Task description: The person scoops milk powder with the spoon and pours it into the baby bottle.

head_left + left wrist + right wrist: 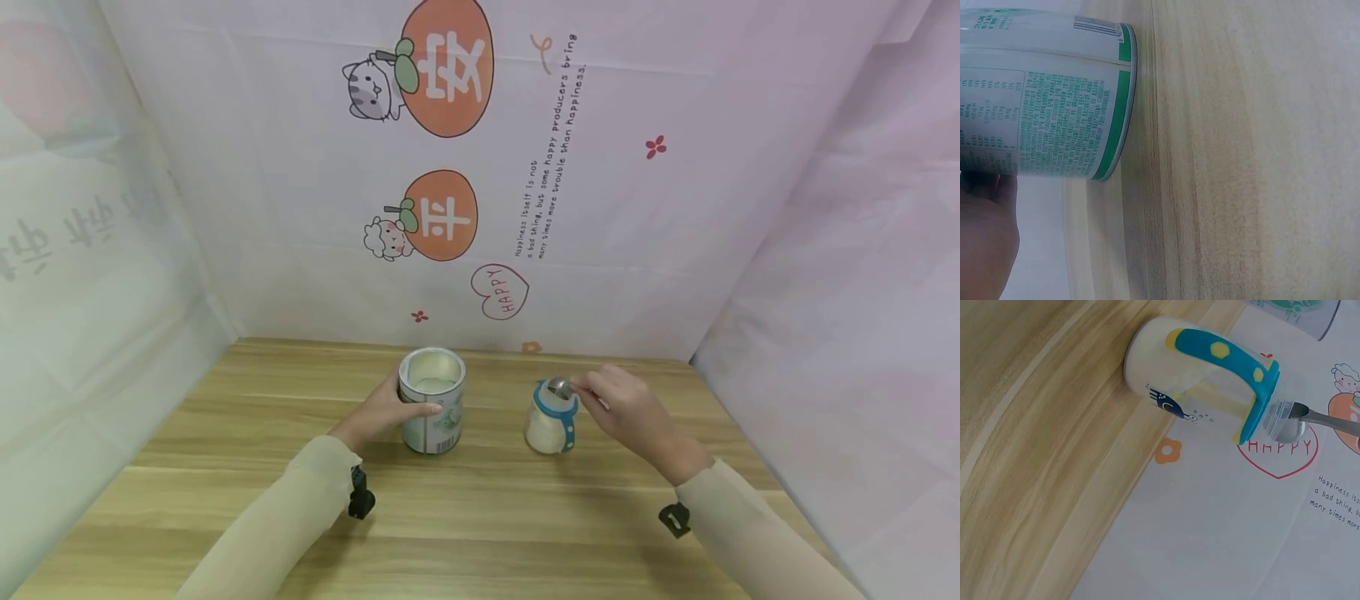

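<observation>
An open metal tin (432,402) with white powder inside and green print (1047,106) stands on the wooden table (480,517). My left hand (390,410) is wrapped round its left side. To its right stands a baby bottle (552,419) with blue handles (1222,359), partly filled with white powder. My right hand (626,408) pinches the handle of a metal spoon (564,387), whose bowl (1286,422) sits over the bottle's open mouth.
A printed backdrop (480,167) with cartoon fruit and text closes off the back; pale sheets form the side walls. Bare wooden tabletop stretches in front of the tin and bottle. Both forearms wear beige sleeves with small black wrist mounts (360,497).
</observation>
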A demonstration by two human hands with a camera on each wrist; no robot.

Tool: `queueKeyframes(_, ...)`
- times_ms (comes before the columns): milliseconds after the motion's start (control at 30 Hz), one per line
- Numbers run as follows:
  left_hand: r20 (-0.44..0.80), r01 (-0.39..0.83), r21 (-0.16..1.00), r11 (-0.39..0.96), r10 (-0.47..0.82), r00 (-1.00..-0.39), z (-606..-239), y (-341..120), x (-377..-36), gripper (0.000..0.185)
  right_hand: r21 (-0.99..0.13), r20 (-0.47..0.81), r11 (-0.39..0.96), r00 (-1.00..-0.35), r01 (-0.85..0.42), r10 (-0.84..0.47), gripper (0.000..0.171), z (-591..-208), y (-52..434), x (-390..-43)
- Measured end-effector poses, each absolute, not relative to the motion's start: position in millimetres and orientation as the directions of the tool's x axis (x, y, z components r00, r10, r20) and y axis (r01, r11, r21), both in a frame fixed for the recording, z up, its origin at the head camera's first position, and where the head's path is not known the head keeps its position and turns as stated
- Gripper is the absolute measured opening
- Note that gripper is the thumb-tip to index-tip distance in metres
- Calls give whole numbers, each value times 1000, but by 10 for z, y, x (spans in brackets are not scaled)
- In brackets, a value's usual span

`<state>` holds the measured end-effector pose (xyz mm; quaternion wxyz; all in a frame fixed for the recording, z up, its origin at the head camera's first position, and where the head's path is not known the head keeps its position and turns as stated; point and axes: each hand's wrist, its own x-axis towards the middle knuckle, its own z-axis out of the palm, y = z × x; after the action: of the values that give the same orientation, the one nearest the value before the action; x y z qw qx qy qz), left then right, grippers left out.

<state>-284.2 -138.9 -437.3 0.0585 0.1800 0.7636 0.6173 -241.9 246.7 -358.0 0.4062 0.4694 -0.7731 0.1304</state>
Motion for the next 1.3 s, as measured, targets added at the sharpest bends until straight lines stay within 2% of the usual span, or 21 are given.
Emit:
queueKeyframes(133, 132, 204, 963, 179, 348, -928, -4378, -1390, -2848, 94, 157, 749, 529, -248, -834, -614, 36, -3573, 2482, -2413)
queueKeyframes(300, 124, 199, 963, 182, 354, -927, -4382, -1392, -2853, 95, 93, 771, 561, -297, -823, -563, 10, -3558, 2507, -2423)
queueKeyframes(367, 123, 197, 964, 180, 356, -926, -4379, -1392, -2850, 95, 64, 781, 584, -324, -809, -534, 5, -3555, 2515, -2433)
queueKeyframes(567, 119, 195, 963, 186, 353, -928, -4361, -1386, -2826, 94, -43, 801, 647, -413, -761, -433, 13, -3553, 2543, -2466)
queueKeyframes(833, 123, 198, 963, 180, 358, -926, -4359, -1383, -2830, 94, -260, 792, 700, -562, -666, -240, 9, -3533, 2578, -2482)
queueKeyframes(1000, 121, 195, 963, 186, 352, -928, -4371, -1389, -2842, 94, -442, 718, 686, -686, -578, -117, 9, -3493, 2595, -2478)
queueKeyframes(1133, 121, 197, 962, 190, 351, -928, -4377, -1393, -2848, 94, -588, 614, 642, -788, -492, -41, 20, -3452, 2601, -2467)
queueKeyframes(1300, 116, 194, 960, 202, 343, -932, -4378, -1397, -2846, 96, -778, 417, 538, -907, -324, 57, 35, -3412, 2589, -2492)
